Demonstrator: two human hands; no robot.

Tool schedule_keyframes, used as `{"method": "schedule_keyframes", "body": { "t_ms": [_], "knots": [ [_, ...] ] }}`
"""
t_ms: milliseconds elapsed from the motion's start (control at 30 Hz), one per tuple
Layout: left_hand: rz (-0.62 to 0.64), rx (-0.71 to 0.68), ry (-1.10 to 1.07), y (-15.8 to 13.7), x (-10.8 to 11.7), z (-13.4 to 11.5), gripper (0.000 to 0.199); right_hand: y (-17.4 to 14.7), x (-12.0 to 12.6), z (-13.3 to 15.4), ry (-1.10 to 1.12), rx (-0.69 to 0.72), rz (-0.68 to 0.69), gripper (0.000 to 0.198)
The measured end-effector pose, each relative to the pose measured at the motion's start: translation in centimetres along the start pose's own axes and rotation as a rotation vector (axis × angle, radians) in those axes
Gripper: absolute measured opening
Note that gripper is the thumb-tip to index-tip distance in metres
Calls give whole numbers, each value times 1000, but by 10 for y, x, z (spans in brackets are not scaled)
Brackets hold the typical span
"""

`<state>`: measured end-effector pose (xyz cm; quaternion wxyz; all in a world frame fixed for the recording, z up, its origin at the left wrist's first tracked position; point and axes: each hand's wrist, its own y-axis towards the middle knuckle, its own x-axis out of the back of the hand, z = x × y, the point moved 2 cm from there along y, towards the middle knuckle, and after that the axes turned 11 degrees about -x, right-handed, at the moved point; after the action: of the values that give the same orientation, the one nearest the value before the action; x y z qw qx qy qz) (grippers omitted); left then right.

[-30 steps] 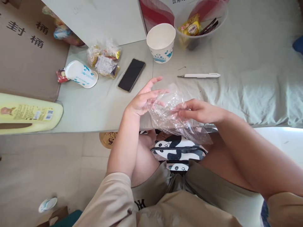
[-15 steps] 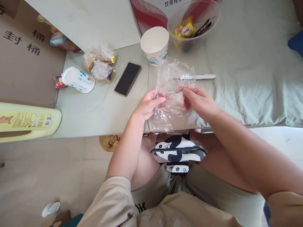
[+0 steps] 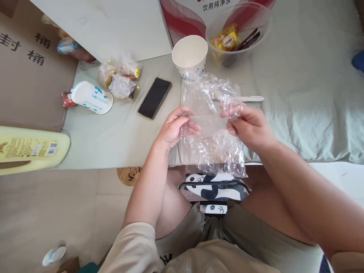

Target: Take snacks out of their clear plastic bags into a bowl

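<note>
Between my hands a thin, clear plastic bag is spread out, crinkled and see-through, its lower end hanging past the table's front edge. My left hand grips its left side with thumb against fingers. On the right side, my right hand pinches the film, which partly covers those fingertips. Just beyond the bag stands an upright white paper cup, its lower part behind the film. A white pen lies behind my right hand, partly covered by the bag. Left of my left hand rests a dark phone.
A clear tub with wrapped snacks stands at the back before a red-and-white box. Bagged snacks, a tipped paper cup, a yellow bottle and a cardboard box are at left.
The bag has been pulled wider and hangs lower over the edge. My hands have moved apart, the right one further to the right. The view has shifted slightly.
</note>
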<state>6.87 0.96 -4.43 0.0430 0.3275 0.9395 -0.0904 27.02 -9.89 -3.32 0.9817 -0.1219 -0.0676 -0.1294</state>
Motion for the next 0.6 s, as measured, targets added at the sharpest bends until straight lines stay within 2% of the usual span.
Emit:
{"method": "schedule_keyframes", "body": {
  "t_ms": [100,233,333,433,500,533,600],
  "knots": [
    [-63,-43,-22,4,4,0,18,-1,1,0,-20,53,-95,24],
    [-86,-127,-1,6,5,-2,37,3,0,-3,34,89,-99,19],
    [-95,-183,85,5,3,0,33,11,0,-10,129,-6,-54,18],
    [-91,-217,166,4,0,5,27,16,-1,-18,161,-96,-39,29],
    [-93,-234,199,5,0,5,31,17,-2,-22,118,-108,-17,51],
    [-108,-255,205,6,2,2,33,17,-3,-24,88,-108,-2,60],
    [-205,-352,182,6,12,-10,35,18,-5,-27,54,-109,9,63]
  ]
}}
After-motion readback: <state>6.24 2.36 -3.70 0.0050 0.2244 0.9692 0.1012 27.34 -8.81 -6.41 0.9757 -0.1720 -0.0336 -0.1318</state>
